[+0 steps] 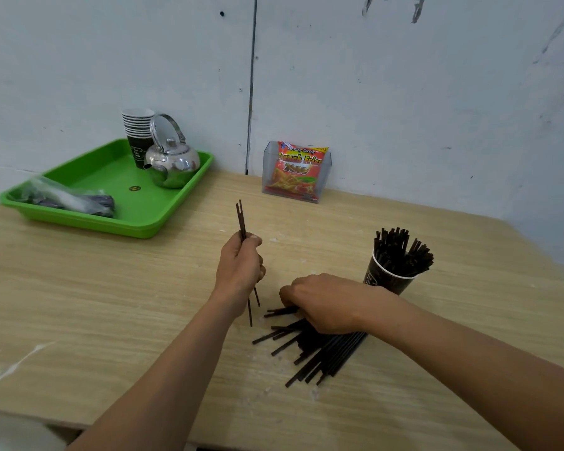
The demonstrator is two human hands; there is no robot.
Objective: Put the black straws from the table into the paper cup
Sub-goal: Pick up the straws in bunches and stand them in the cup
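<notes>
A pile of black straws [323, 353] lies on the wooden table [111, 304] near its front. My right hand [326, 304] rests on the pile's far end with curled fingers over some straws. My left hand [240, 268] grips a few black straws [241, 219] held nearly upright, left of the pile. A dark paper cup [388, 281] stands to the right of my right hand, filled with several black straws [401, 249] sticking up.
A green tray [118, 196] at the back left holds a steel kettle [173, 164], a stack of paper cups [137, 135] and a plastic bag of dark items [69, 200]. A clear holder with a snack packet [298, 172] stands against the wall.
</notes>
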